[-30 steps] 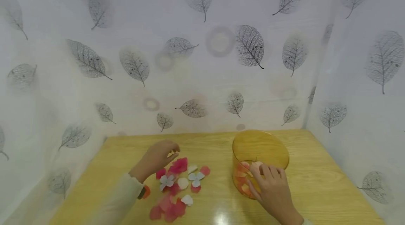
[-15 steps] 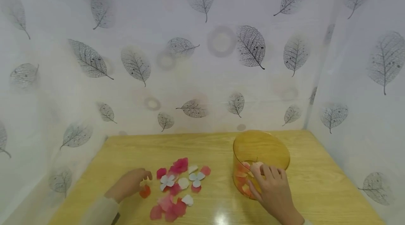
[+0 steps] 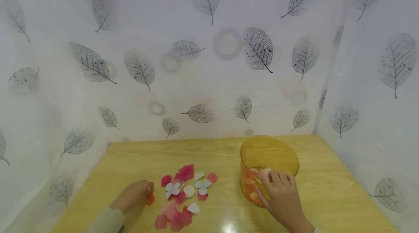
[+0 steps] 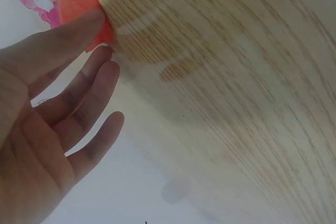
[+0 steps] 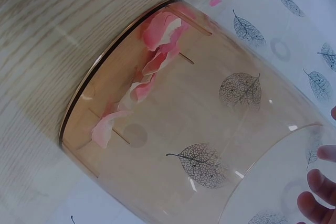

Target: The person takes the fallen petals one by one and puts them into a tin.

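Note:
My left hand [image 3: 132,195] is low over the left of the table, thumb and fingertips at an orange artificial petal [image 3: 150,199]. In the left wrist view the thumb lies across the petal [image 4: 79,4], the index finger is mostly hidden behind it, and the other fingers are loosely bent. On the right stands a clear amber container [image 3: 246,185], with pink and white petals [image 5: 164,30] at its bottom. My right hand [image 3: 284,198] is at the container's near rim with relaxed, slightly bent fingers. Those fingertips [image 5: 312,208] show beside the rim in the right wrist view.
Between the hands lies a loose group of pink petals [image 3: 173,211], white petals [image 3: 189,191] and pale four-petalled flowers [image 3: 172,188]. A wood-grain table [image 3: 212,153] is enclosed by pale leaf-printed sheets [image 3: 209,80] at the back and sides.
My left hand has come from behind the petal group, back leftward and nearer, down onto the orange petal. The right hand and the container have stayed in place.

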{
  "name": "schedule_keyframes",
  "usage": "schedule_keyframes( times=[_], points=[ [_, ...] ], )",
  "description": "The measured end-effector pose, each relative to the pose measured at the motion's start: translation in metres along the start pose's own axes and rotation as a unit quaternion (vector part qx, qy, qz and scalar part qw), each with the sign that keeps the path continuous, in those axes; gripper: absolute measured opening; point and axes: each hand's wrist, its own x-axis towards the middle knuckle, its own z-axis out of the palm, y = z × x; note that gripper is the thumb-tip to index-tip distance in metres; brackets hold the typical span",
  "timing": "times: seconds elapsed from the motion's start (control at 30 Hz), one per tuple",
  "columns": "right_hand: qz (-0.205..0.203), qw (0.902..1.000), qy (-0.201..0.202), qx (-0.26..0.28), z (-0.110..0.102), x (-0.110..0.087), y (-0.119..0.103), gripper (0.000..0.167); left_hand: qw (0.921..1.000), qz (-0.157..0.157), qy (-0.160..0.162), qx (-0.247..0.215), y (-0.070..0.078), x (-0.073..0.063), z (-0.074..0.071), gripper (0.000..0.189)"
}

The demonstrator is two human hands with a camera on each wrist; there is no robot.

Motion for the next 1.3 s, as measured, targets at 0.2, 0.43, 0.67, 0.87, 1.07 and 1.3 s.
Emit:
schedule_keyframes(
  times=[0.2,0.43,0.67,0.87,1.07,1.3],
  points=[
    [0.002,1.0000,-0.001,-0.005,0.000,-0.001,-0.001,0.054,0.9993,-0.003,-0.016,-0.033,0.000,-0.001,-0.003,0.024],
    [0.003,1.0000,0.001,-0.006,0.000,0.000,0.000,0.054,0.9998,0.000,-0.009,-0.017,0.000,0.002,-0.002,0.025],
    [0.000,0.9999,0.001,-0.010,0.000,-0.001,0.000,0.055,0.9994,-0.005,-0.007,-0.035,0.005,0.002,-0.012,0.025],
    [-0.001,1.0000,0.006,-0.006,-0.001,0.000,-0.001,0.054,0.9989,-0.011,0.042,-0.019,0.022,0.005,-0.043,0.025],
    [0.001,1.0000,0.005,-0.005,0.000,0.001,-0.001,0.052,0.9875,0.012,0.154,-0.034,0.062,0.019,-0.074,0.019],
    [0.001,1.0000,0.001,-0.002,0.000,-0.001,0.000,0.051,0.9628,0.078,0.242,-0.093,0.142,0.048,-0.079,0.015]
  ],
)
